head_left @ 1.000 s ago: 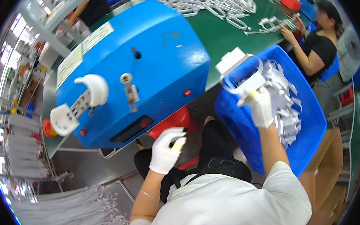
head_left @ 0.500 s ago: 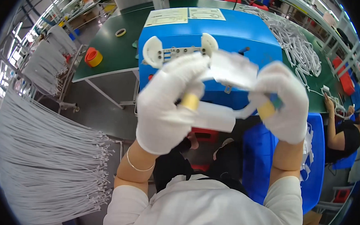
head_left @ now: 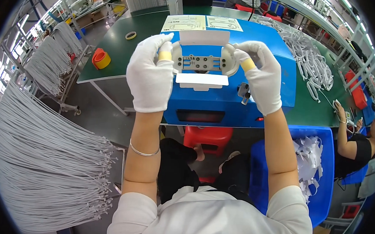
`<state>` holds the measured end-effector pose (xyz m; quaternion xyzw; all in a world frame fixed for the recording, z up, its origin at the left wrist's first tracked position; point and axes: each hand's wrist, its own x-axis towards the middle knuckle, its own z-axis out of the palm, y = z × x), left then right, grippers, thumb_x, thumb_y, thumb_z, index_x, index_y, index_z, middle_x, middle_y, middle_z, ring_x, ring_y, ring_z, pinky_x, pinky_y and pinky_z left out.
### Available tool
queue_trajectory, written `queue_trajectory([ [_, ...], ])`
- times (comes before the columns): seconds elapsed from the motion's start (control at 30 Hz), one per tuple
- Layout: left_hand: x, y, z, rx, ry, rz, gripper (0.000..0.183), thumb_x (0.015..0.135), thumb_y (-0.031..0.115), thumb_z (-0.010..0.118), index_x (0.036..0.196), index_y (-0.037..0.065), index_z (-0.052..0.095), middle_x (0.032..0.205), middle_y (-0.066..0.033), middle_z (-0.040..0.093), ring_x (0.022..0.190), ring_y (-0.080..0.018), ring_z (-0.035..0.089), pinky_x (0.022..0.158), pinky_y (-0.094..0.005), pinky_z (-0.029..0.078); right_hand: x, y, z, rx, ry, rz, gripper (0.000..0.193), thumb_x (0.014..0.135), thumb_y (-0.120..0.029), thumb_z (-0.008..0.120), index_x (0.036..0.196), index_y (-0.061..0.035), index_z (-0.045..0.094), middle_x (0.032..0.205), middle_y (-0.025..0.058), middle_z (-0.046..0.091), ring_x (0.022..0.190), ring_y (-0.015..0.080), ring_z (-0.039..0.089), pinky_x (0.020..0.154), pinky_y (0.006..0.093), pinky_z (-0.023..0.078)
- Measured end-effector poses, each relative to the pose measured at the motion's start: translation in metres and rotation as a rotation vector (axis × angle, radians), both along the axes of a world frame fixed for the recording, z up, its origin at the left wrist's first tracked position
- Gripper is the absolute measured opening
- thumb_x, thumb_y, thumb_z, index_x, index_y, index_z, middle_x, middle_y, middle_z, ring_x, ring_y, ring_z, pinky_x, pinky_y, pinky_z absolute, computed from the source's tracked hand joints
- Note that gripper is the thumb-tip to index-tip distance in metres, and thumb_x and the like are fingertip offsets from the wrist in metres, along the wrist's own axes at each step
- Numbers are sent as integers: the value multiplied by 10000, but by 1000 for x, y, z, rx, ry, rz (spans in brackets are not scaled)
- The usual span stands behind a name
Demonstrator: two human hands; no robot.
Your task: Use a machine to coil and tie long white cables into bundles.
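Observation:
My left hand [head_left: 150, 74], in a white glove with yellow tape round the thumb, is at the left white curved disc [head_left: 177, 58] of the blue machine [head_left: 222, 104]. My right hand [head_left: 262, 78], gloved and taped alike, is at the right white disc [head_left: 230, 61]. Both hands have thumb and fingers drawn together; what lies between the tips is hidden. Between the discs sits a metal bracket [head_left: 203, 63] with screws. A white card panel [head_left: 204, 38] stands above it, and another white card panel [head_left: 202, 79] with a tab lies just below.
A blue bin [head_left: 330, 177] with white scraps [head_left: 309, 163] stands to my right. Coiled white cables [head_left: 305, 51] lie on the green table [head_left: 110, 48], with orange and yellow tape rolls [head_left: 101, 59] on its left. Hanging cables [head_left: 51, 164] fill the left side. A co-worker's arm [head_left: 344, 131] is at right.
Both hands have moved forward and apart, up to the machine's discs. The white pieces blurred between them before now show as card panels above and below the bracket.

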<state>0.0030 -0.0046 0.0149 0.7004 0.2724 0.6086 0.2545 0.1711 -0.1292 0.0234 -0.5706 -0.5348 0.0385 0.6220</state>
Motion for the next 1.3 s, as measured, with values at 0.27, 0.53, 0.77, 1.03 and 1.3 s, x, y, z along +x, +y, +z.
queue_trajectory([
  [0.27, 12, -8, -32, 132, -54, 44, 171, 927, 139, 583, 1035, 45, 676, 988, -120, 661, 948, -273, 617, 885, -355, 475, 1, -6, -2, -94, 33, -13, 251, 950, -243, 586, 1043, -13, 626, 837, 54, 638, 585, 47, 527, 435, 186, 414],
  [0.53, 4, -9, -52, 99, -190, -111, 284, 909, 59, 570, 1183, -11, 580, 1161, -187, 609, 1122, -330, 562, 990, -388, 419, 14, 5, 7, -123, -280, 55, 313, 951, -225, 555, 1108, 32, 640, 1153, 88, 636, 954, 117, 558, 861, 253, 437],
  [0.77, -136, 42, -75, 455, 927, 234, 172, 759, 260, 657, 771, 96, 704, 773, -71, 669, 795, -270, 646, 799, -385, 511, 16, -77, -66, 14, -90, -323, 295, 1007, -102, 405, 1174, 64, 583, 1230, 144, 587, 1131, 228, 564, 982, 351, 459],
  [1.03, -289, 115, -55, -93, 2211, 808, 197, 840, 154, 558, 885, 148, 750, 900, -44, 725, 901, -236, 667, 832, -443, 431, -10, -116, -140, -427, 212, -207, 240, 978, -163, 500, 1038, 26, 635, 1011, 100, 642, 888, 166, 607, 828, 288, 475],
  [1.3, -208, 54, -30, -267, 1841, 68, 192, 786, 247, 634, 879, 107, 727, 832, -135, 689, 819, -320, 673, 749, -401, 536, -98, -107, -160, -596, 59, 366, 131, 908, -72, 578, 960, 25, 649, 964, 130, 644, 818, 191, 626, 783, 296, 493],
])
